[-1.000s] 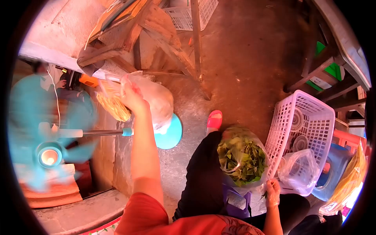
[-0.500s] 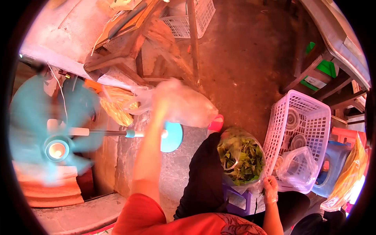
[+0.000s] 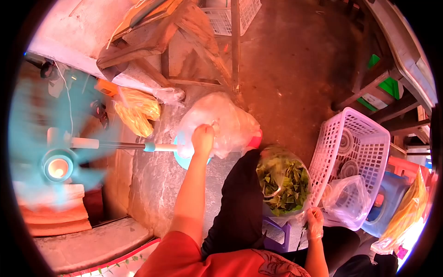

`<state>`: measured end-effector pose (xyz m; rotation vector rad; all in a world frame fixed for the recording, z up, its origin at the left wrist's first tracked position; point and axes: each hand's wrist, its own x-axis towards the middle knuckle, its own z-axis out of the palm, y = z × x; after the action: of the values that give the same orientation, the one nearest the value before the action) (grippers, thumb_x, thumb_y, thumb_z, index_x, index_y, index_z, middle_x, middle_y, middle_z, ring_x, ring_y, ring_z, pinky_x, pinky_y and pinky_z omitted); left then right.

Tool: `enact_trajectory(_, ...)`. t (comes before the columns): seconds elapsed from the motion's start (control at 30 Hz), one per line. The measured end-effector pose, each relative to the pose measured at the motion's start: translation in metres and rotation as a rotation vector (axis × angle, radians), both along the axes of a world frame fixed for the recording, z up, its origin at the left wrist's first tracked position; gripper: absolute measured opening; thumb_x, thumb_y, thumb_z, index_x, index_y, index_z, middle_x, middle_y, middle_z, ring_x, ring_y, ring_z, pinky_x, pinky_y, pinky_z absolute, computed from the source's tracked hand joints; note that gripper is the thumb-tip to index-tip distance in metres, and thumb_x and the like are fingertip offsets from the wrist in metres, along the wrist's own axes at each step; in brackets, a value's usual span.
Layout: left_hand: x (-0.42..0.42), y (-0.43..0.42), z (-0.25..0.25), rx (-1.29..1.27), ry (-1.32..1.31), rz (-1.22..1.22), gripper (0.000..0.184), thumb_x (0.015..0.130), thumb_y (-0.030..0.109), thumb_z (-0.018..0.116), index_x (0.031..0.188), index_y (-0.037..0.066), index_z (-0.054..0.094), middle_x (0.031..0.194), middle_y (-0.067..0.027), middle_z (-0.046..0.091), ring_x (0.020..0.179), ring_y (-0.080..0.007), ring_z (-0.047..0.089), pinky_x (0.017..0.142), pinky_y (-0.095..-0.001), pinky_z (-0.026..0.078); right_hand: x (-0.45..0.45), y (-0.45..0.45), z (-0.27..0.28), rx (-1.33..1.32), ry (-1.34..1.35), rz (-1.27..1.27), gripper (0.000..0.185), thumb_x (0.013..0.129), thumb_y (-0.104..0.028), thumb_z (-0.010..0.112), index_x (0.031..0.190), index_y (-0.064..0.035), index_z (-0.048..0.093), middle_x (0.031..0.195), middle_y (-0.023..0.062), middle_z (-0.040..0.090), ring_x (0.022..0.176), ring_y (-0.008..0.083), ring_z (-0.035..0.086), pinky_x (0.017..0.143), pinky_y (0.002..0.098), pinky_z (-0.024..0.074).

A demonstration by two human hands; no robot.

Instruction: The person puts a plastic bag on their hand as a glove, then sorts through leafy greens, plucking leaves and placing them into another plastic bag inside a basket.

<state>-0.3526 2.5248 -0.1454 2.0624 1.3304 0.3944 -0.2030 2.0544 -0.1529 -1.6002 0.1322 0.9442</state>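
My left hand [image 3: 203,139] grips a large, pale, translucent plastic bag [image 3: 226,122], which hangs over the floor beside the fan's blue base [image 3: 184,159]. At the lower right, my right hand [image 3: 315,222], in a clear glove, is closed at the edge of a clear bag of green leaves [image 3: 284,182]. Thin dark stems hang below its fingers. The leaf bag rests on a purple stool [image 3: 278,235] beside my leg.
A turquoise fan [image 3: 58,168] spins at the left. Yellow bags [image 3: 136,111] lie behind it. A lilac basket [image 3: 350,152] holding a clear bag [image 3: 347,201] stands right of the leaves, near a blue container [image 3: 385,203]. Wooden legs [image 3: 235,51] stand ahead.
The pale bag has moved right, away from the yellow bags, and then slightly back toward me with my left hand on it. My right hand has stayed by the leaf bag.
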Motion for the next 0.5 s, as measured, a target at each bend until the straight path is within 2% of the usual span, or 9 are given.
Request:
enact_trajectory(0.07, -0.014, 0.023, -0.052, -0.407, 0.108, -0.006, 0.015, 0.069, 0.009, 0.053, 0.067, -0.001, 0.063, 0.070, -0.0087, 0.063, 0.075, -0.0184, 0.057, 0.071, -0.0290, 0.044, 0.002, 0.003, -0.001, -0.002, -0.007, 0.018, 0.011, 0.087, -0.013, 0.057, 0.079, -0.0062, 0.054, 0.064, -0.0041, 0.050, 0.055, 0.0046, 0.042, 0.051, 0.0190, 0.0331)
enact_trajectory(0.17, -0.021, 0.023, -0.074, -0.639, -0.167, 0.012, 0.016, 0.066, 0.006, 0.053, 0.073, -0.002, 0.065, 0.077, -0.0102, 0.065, 0.081, -0.0190, 0.059, 0.073, -0.0290, 0.043, 0.001, -0.001, -0.004, 0.002, -0.019, -0.006, 0.011, 0.087, -0.013, 0.057, 0.080, -0.0062, 0.054, 0.065, -0.0043, 0.050, 0.056, 0.0044, 0.042, 0.052, 0.0191, 0.0332)
enact_trajectory(0.2, -0.019, 0.020, -0.077, -0.683, -0.287, 0.030, 0.026, 0.067, 0.006, 0.051, 0.087, -0.001, 0.065, 0.095, -0.0132, 0.064, 0.093, -0.0219, 0.057, 0.077, -0.0292, 0.042, 0.001, 0.000, -0.005, 0.003, -0.015, -0.019, 0.011, 0.087, -0.013, 0.057, 0.079, -0.0062, 0.054, 0.065, -0.0044, 0.050, 0.056, 0.0044, 0.042, 0.052, 0.0191, 0.0331)
enact_trajectory(0.3, -0.023, 0.014, -0.075, -0.101, -0.229, -0.091, 0.044, 0.069, 0.008, 0.057, 0.112, 0.002, 0.058, 0.115, -0.0146, 0.056, 0.112, -0.0247, 0.049, 0.093, -0.0336, 0.037, -0.003, -0.011, -0.023, 0.002, -0.016, -0.018, 0.011, 0.089, -0.013, 0.056, 0.081, -0.0066, 0.055, 0.066, -0.0053, 0.051, 0.057, 0.0038, 0.041, 0.053, 0.0188, 0.0326)
enact_trajectory(0.4, -0.041, 0.000, -0.046, 0.467, 0.365, 0.004, 0.077, 0.069, 0.019, 0.070, 0.137, 0.007, 0.035, 0.136, -0.0158, 0.038, 0.126, -0.0322, 0.036, 0.106, -0.0420, 0.025, -0.001, -0.013, -0.028, 0.003, -0.025, -0.011, 0.010, 0.089, -0.013, 0.056, 0.082, -0.0066, 0.056, 0.067, -0.0052, 0.052, 0.057, 0.0037, 0.041, 0.054, 0.0189, 0.0331)
enact_trajectory(0.5, -0.053, -0.001, -0.043, 0.445, 0.707, 0.194, 0.101, 0.066, 0.028, 0.077, 0.144, 0.011, 0.015, 0.142, -0.0171, 0.026, 0.129, -0.0370, 0.031, 0.108, -0.0489, 0.019, -0.001, -0.015, -0.031, -0.006, -0.004, 0.015, 0.009, 0.089, -0.013, 0.057, 0.083, -0.0065, 0.056, 0.067, -0.0051, 0.052, 0.057, 0.0038, 0.042, 0.054, 0.0190, 0.0332)
